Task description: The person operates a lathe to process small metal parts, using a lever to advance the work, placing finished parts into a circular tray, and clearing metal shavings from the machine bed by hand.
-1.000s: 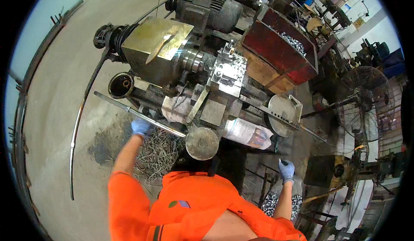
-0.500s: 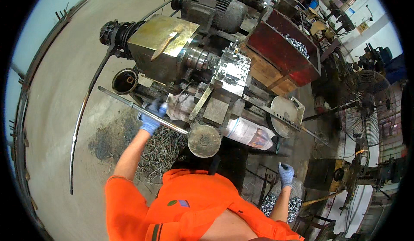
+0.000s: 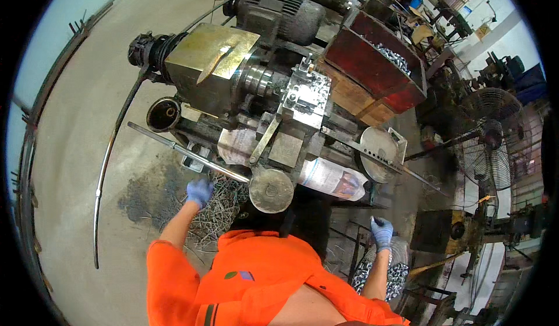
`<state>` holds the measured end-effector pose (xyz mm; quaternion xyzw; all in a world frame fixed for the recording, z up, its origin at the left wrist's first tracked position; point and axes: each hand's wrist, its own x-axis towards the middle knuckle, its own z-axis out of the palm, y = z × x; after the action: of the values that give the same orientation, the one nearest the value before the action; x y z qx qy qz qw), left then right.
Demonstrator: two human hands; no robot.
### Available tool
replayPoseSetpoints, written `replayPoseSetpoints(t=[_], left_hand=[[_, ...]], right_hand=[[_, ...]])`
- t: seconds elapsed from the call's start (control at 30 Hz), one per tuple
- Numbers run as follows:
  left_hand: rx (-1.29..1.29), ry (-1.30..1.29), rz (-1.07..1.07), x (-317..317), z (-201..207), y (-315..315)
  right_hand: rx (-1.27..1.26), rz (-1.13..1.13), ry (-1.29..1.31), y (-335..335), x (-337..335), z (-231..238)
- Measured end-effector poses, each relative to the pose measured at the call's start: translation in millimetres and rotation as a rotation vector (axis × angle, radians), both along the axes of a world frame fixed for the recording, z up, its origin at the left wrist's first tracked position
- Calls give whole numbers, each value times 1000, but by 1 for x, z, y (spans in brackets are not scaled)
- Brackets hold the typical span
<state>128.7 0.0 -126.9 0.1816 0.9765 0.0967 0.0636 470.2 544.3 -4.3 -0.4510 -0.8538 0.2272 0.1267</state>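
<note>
I stand at a small lathe with a brass-coloured headstock cover [image 3: 215, 64] and a grey tool post [image 3: 303, 93]. My left hand [image 3: 200, 191], in a blue glove, hangs just below the long steel lever rod [image 3: 186, 154] without touching it, over a pile of metal swarf [image 3: 218, 218]. Its fingers are curled and I cannot tell its grip. My right hand [image 3: 381, 233], also gloved in blue, is low at my right side above a container of small shiny parts [image 3: 378, 276]. It is closed on a small dark piece.
A round metal disc [image 3: 271, 190] sits at the lathe's front. Printed paper [image 3: 332, 177] lies beside it. A grey motor [image 3: 279, 11] and a red bin of metal parts [image 3: 378, 64] stand behind. A long bent bar [image 3: 108, 168] lies on the floor at left, a fan [image 3: 489, 145] at right.
My left hand was on the lever rod and has come off it, dropping toward me over the swarf. My right hand has stayed in about the same place.
</note>
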Motion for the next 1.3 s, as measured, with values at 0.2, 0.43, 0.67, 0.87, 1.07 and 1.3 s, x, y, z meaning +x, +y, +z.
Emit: replayPoseSetpoints(t=[0.2,0.43,0.67,0.87,1.07,1.3], left_hand=[[-460,-728,105,106,-20,-93],[-208,-570,379,46,8,-111],[363,280,427,-41,204,-129],[85,609,622,-49,289,-188],[-155,522,832,-11,219,-171],[-101,338,951,-50,227,-227]], right_hand=[[-75,76,41,-6,-18,13],[124,348,131,-29,-119,114],[231,842,335,-119,-265,219],[449,1131,333,-191,-384,228],[423,1012,-123,-234,-441,211],[470,1036,76,-217,-460,172]])
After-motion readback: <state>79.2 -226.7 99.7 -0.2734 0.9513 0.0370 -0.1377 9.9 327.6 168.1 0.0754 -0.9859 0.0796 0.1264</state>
